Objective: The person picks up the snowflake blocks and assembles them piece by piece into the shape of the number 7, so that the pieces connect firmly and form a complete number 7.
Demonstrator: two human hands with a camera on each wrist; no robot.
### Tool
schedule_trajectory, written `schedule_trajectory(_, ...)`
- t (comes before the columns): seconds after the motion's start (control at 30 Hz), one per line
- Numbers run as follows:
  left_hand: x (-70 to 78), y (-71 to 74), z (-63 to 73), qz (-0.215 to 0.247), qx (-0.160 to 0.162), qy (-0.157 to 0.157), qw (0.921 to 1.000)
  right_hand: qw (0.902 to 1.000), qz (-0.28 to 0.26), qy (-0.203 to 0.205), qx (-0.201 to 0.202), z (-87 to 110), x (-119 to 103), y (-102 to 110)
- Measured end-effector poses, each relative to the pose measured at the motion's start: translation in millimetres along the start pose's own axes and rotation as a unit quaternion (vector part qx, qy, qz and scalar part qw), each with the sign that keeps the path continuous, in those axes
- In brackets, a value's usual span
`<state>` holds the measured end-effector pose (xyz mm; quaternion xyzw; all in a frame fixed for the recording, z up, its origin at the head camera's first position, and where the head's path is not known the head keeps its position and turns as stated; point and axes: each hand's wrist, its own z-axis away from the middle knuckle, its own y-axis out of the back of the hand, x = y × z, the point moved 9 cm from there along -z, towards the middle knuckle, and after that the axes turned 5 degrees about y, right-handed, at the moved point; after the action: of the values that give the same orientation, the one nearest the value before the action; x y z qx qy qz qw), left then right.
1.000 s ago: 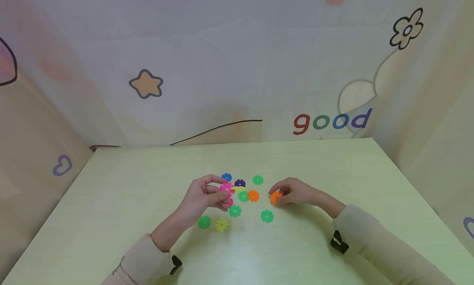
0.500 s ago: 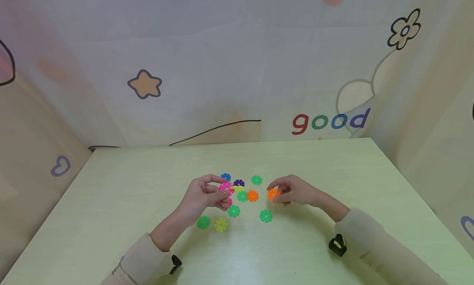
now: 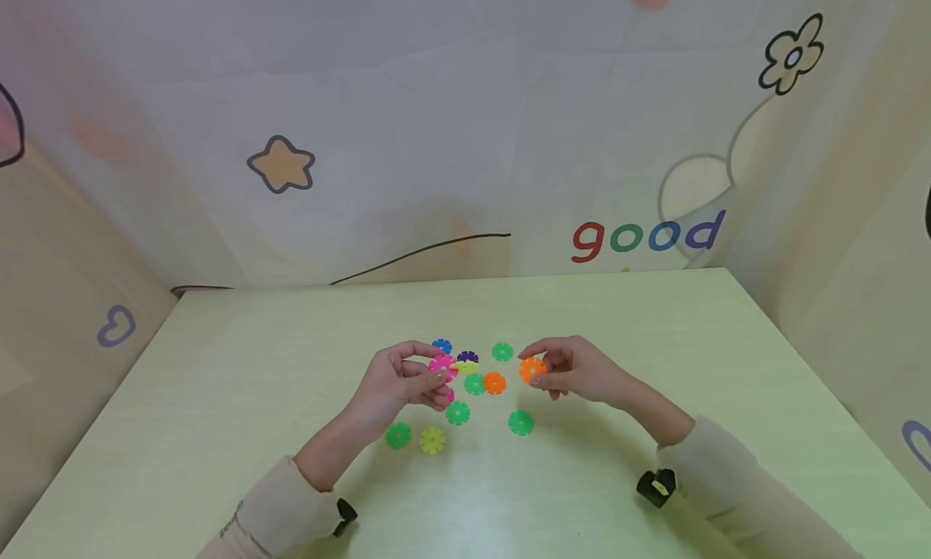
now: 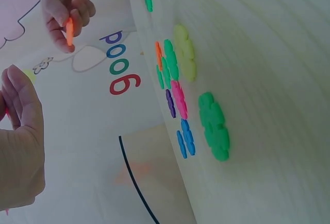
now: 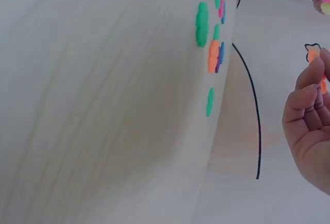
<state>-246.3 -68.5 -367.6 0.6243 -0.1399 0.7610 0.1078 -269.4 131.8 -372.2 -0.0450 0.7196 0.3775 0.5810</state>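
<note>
In the head view my left hand (image 3: pixel 396 385) pinches a pink notched plastic disc (image 3: pixel 440 367) between thumb and fingers. A yellow disc (image 3: pixel 466 367) stands edge-on at the pink one's right side, as if slotted into it. My right hand (image 3: pixel 585 371), a short way to the right, holds an orange notched disc (image 3: pixel 532 371) by its edge. Both held pieces are raised above the table; the left wrist view shows the orange disc (image 4: pixel 69 31) edge-on in the right fingers. From the right wrist, the orange disc (image 5: pixel 323 86) is partly hidden by the fingers.
Loose discs lie on the table (image 3: pixel 291 357) around and below the hands: a blue one (image 3: pixel 441 346), a purple one (image 3: pixel 468 356), an orange one (image 3: pixel 494 383), a yellow one (image 3: pixel 432 441) and several green ones (image 3: pixel 520 422). A printed curtain (image 3: pixel 407 139) hangs behind the table.
My right hand has lifted the orange disc from near the tabletop and brought it slightly left, turning its face to the head camera. The left hand stays nearly still with its pieces.
</note>
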Motion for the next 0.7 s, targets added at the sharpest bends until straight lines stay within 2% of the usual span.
schedule_trajectory(0.7,-1.7,-0.4,-1.2,0.014,0.003,0.001,0.9999,0.9969,-0.064,0.030,0.035,4.9,-36,-6)
